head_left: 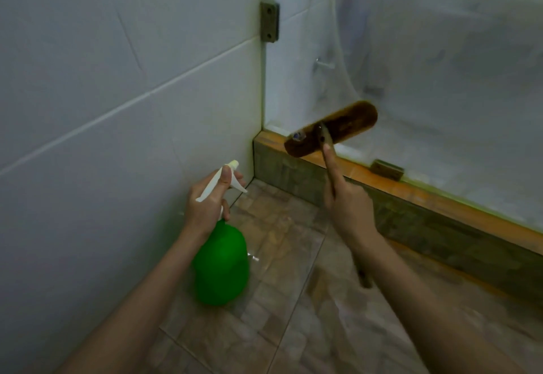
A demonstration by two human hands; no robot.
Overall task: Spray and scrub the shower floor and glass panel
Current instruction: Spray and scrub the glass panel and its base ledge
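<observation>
My left hand (pixel 207 204) grips the white trigger head of a green spray bottle (pixel 220 265), which hangs above the floor near the left wall, nozzle aimed toward the corner. My right hand (pixel 348 200) grips the handle of a brown wooden scrub brush (pixel 332 132), index finger stretched along the handle. The brush head is raised at the bottom of the glass panel (pixel 426 65), just over the kerb; whether it touches the glass I cannot tell. The brown tiled shower floor (pixel 293 300) looks wet and shiny below both hands.
A white tiled wall (pixel 117 94) closes the left side. A low kerb with an orange top (pixel 426 194) carries the glass, which is fixed by a metal wall bracket (pixel 269 21) and a small floor clamp (pixel 386 169).
</observation>
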